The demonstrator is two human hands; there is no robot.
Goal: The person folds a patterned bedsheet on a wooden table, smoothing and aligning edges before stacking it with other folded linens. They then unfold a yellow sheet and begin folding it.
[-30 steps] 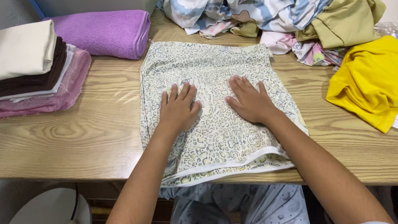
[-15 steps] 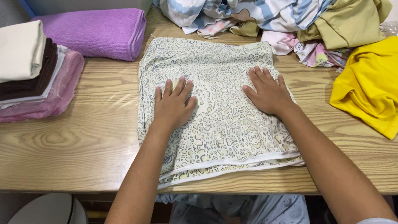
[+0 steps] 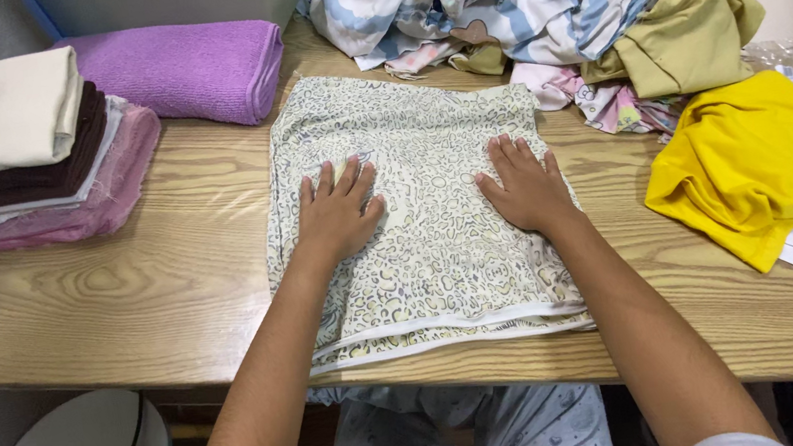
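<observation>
The fingers (image 3: 341, 181) of the left hand (image 3: 335, 215) lie spread and flat, clamped on nothing, just pressing down on the pale cream cloth with a grey leopard-spot print (image 3: 419, 200). The right hand (image 3: 523, 187) does the same, its fingers close together and flat on the right part of that cloth. A second ago both hands sat close together near the middle of the fabric; now they are well apart, the right one almost at the cloth's right edge. That sideways spread reads to me as a smoothing stroke, pushing creases out toward the edges, and the folded piece does look flatter and squarer.

The cloth lies folded on the light wooden table (image 3: 103, 299), its white-banded hem at the near edge. To the left stands a stack of folded towels, cream on top, dark brown and pink beneath (image 3: 14, 149), with a rolled purple towel (image 3: 187, 72) behind it. To the right lies a crumpled yellow garment (image 3: 752, 164), and behind it a heap of unfolded striped and olive clothes (image 3: 551, 2).
</observation>
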